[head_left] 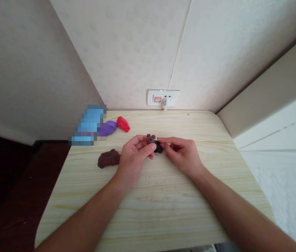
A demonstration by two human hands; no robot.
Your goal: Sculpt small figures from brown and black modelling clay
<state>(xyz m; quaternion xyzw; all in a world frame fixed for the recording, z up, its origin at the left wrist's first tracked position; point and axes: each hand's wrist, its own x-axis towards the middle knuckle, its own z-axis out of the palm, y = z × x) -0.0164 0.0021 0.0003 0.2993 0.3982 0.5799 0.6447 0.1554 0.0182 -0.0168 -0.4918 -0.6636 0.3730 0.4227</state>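
Left hand (pixel 134 154) pinching a brown eared figure (pixel 151 139) over the table (pixel 163 210); right hand (pixel 183 154), fingertips nearly together at a black lump (pixel 158 147), hold cannot be told; dark brown lump (pixel 108 159) partly hidden by the left hand; beyond, a purple lump (pixel 108 128) between a red lump (pixel 123 124) and a blurred blue object (pixel 88 125)

Small brown figure (pixel 150 140), two round ears upward, pinched in left hand (pixel 133 154); black lump (pixel 159 147) between hands, at right hand's (pixel 184 154) fingertips.
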